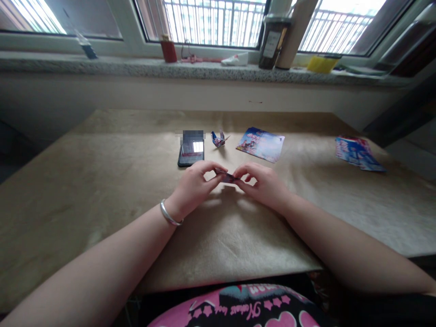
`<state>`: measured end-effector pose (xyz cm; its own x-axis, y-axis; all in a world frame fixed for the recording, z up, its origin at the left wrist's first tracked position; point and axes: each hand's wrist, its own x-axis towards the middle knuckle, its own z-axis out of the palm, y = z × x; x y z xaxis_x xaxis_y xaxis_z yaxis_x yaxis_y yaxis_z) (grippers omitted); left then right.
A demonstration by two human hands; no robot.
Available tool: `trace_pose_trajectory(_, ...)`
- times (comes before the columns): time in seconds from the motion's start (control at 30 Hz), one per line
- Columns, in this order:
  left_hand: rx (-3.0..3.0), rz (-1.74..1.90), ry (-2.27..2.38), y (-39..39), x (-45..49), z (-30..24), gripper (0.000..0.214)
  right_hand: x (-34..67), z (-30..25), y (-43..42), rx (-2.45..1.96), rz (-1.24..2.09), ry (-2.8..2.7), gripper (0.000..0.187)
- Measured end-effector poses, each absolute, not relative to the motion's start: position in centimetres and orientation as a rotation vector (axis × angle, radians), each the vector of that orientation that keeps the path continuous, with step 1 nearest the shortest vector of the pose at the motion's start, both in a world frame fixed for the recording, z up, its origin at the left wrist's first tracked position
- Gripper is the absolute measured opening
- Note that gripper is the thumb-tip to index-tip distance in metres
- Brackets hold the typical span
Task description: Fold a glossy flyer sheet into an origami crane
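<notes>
My left hand (194,184) and my right hand (264,181) meet over the middle of the tan table (102,181). Both pinch a small folded piece of coloured paper (226,175) between thumb and fingertips. A silver bangle (169,214) circles my left wrist. Just beyond the hands lies a dark phone (191,152) with a lit screen. Beside it stands a small folded paper crane (218,139) in blue and pink.
A printed paper sheet (261,144) lies right of the crane. A stack of similar sheets (357,153) sits near the table's right edge. The stone windowsill (136,67) behind holds a red cup (168,50), a dark jar (272,43) and a yellow object (322,63).
</notes>
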<state>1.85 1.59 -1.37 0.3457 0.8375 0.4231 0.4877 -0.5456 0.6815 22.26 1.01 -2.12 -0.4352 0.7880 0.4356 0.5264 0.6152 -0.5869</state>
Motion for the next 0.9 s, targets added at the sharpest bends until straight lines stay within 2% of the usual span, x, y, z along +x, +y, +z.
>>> trace_pose_trajectory(0.27, 1.892, 1.085, 1.059, 1.44, 2.02, -1.54, 0.023, 21.94, -2.41, 1.28, -1.0, 0.58, -2.044, 0.006)
trace_pose_trajectory(0.67, 1.929, 1.127, 1.003, 1.1, 2.0, -1.01, 0.024, 21.88, -2.47, 1.26, -0.999, 0.728, -2.006, 0.006)
trace_pose_trajectory(0.9, 1.826, 1.159, 1.014, 1.2, 1.94, -1.25, 0.034, 21.87, -2.39, 1.12, -1.007, 0.825, -2.007, 0.004)
